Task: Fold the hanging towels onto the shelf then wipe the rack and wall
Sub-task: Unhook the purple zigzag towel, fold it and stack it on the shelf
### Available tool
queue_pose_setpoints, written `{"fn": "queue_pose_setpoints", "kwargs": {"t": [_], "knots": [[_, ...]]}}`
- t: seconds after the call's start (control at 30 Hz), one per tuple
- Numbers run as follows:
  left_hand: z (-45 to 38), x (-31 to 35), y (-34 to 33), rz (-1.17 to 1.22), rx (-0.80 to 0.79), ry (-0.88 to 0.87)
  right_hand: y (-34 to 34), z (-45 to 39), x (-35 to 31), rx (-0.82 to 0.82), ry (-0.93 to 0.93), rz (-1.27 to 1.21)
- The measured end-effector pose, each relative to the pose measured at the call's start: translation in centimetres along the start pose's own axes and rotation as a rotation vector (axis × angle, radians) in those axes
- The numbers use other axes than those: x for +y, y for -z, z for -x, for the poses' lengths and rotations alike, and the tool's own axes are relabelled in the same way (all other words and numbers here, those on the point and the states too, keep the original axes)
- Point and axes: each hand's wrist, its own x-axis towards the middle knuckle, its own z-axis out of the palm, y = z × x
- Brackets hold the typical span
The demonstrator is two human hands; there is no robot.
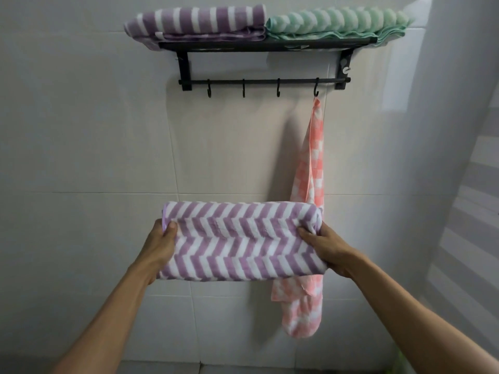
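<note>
Dim, soft light — corners bowed, edges slightly blurred.

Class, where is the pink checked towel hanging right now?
In the head view, the pink checked towel hangs from the rightmost hook of the black rack, right of centre against the wall, partly behind the folded purple zigzag towel.

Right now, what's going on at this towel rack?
A person holds a folded purple zigzag towel in front of the wall, left hand and right hand each gripping an end. Two folded towels, purple striped and green, already lie on the shelf. A pink checked towel hangs from the rightmost hook.
</note>
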Motion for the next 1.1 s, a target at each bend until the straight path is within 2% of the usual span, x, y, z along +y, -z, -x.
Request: {"fn": "queue_pose_setpoints", "kwargs": {"t": [0.07, 0.13, 0.23, 0.33, 0.4, 0.5, 0.63, 0.7, 0.87, 0.97, 1.1], "knots": [[-0.1, 0.0, 0.3, 0.033, 0.070, -0.017, -1.3, 0.3, 0.2, 0.085, 0.078, -0.009], [-0.3, 0.0, 1.0, 0.156, 0.042, 0.080, -2.0, 0.7, 0.2, 0.175, 0.093, -0.015], [-0.5, -0.3, 2.1, 0.364, -0.199, 0.246, -2.2, 1.3, -0.2, 0.302, 0.048, -0.051], [-0.2, -0.5, 2.2, 0.437, -0.328, 0.241, -1.6, 1.9, -1.0, 0.390, -0.070, -0.084], [0.5, 0.0, 2.0, 0.447, -0.287, 0.214, -0.9, 2.6, -1.8, 0.357, -0.174, -0.187], [1.5, 1.3, 2.1, 0.429, -0.234, 0.148, 0.0, 4.3, -2.8, 0.198, -0.227, -0.233], [3.0, 4.0, 2.6, 0.527, -0.213, 0.059, 0.6, 6.6, -3.9, 0.122, -0.116, -0.054], [3.9, 5.9, 2.8, 0.544, -0.180, -0.002, 1.1, 7.8, -4.9, 0.120, -0.027, -0.057], [6.5, 10.4, 3.2, 0.615, -0.069, -0.078, 1.7, 11.0, -7.3, 0.248, 0.212, -0.107], [8.4, 11.8, 3.8, 0.655, -0.082, -0.055, 2.6, 11.9, -8.4, 0.328, 0.228, -0.097], [10.4, 13.1, 5.7, 0.650, -0.107, -0.061, 3.9, 13.8, -9.8, 0.132, 0.148, -0.227]]}}
